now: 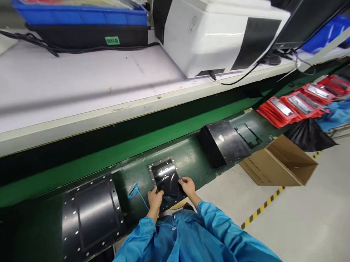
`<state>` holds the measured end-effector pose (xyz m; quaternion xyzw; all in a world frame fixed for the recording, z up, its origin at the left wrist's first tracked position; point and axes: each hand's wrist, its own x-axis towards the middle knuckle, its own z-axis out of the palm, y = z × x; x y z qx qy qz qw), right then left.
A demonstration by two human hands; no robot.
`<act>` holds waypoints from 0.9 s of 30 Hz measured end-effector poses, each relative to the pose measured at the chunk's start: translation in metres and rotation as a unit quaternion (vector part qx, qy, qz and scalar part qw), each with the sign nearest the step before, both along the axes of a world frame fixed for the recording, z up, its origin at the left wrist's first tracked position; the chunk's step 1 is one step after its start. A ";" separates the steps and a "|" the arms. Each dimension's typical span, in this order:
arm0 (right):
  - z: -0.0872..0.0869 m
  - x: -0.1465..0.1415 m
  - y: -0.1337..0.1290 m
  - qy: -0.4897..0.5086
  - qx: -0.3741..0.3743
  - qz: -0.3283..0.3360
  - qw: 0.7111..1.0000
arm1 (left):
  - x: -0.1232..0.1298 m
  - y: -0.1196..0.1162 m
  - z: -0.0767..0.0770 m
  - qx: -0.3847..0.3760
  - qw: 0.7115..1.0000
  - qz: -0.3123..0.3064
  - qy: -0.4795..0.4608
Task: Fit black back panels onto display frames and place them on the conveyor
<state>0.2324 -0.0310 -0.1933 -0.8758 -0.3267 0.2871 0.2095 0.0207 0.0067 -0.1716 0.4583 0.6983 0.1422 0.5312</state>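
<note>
A glossy black sheet [165,172] lies on a flat frame with pale dots along its border, at the near edge of the green bench. My left hand [155,198] pinches its left side near the lower corner. On the opposite side, my right hand [188,185] has its thumb and fingers closed on the right edge. Left of my left hand is a blue strap with a cord [133,191]. A larger black panel with pale dots [93,217] rests farther left on the bench.
To the right stand a black stack of panels [226,141], a thin black frame [249,135] and red packs [297,101]. An open cardboard box [279,162] is beside the bench. A shelf [73,121] above holds a white machine [211,38] and a blue tray [81,14].
</note>
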 end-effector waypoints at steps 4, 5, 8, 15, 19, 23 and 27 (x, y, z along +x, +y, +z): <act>0.011 0.010 -0.001 -0.003 -0.009 0.000 1.000 | -0.031 0.004 0.036 0.107 0.994 0.008 -0.030; 0.016 0.010 0.001 -0.011 -0.010 0.004 1.000 | -0.052 0.006 0.046 0.181 0.983 0.023 -0.004; 0.029 -0.005 0.020 -0.043 0.038 0.039 0.998 | -0.138 0.013 0.072 0.322 0.915 0.128 0.205; 0.055 -0.181 0.080 0.311 -0.047 0.253 0.915 | -0.245 0.003 0.065 0.079 0.907 0.147 0.388; 0.056 -0.264 0.091 0.331 -0.078 0.266 0.902 | -0.234 0.004 0.053 0.100 0.909 0.188 0.359; 0.055 -0.259 0.101 0.252 -0.059 0.191 0.947 | -0.242 0.004 0.052 0.078 0.929 0.328 0.153; 0.059 -0.211 0.097 0.205 -0.049 0.119 0.970 | -0.230 0.008 0.057 0.073 0.894 0.386 -0.214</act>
